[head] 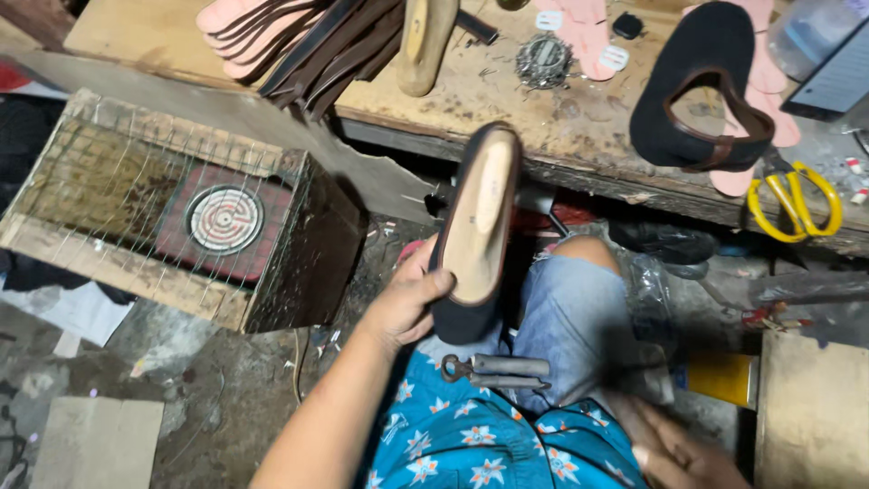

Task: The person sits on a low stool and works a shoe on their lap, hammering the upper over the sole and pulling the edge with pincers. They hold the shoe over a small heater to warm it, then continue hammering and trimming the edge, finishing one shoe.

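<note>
- The dark shoe upper stretched over a pale wooden last (pixel 477 237) is held above the person's knee, just in front of the edge of the counter (pixel 507 109); its sole side faces up and its toe points to the counter.
- The left hand (pixel 407 303) grasps this shoe from the left side near the heel, with the thumb lying on the pale sole and the fingers wrapped under the dark material.
- The right hand (pixel 674 453) is low at the bottom right corner, beside the thigh; it is only partly seen, and I cannot tell if it grips something.
- A pair of grey metal pincers (pixel 498 369) lies on the lap, on the blue denim and the blue flowered cloth, just below the shoe.
- On the worn wooden counter lies a black flat sole with a brown strap (pixel 701 91), and near it, at the right edge, yellow-handled scissors (pixel 797 201).
- Further back on the counter are pink insoles (pixel 588 32), a bundle of brown leather strips (pixel 335 50) and another pale wooden last (pixel 424 41).
- To the left, on the floor, stands a wooden box covered with wire mesh, with a round electric heater coil (pixel 224 219) inside.
</note>
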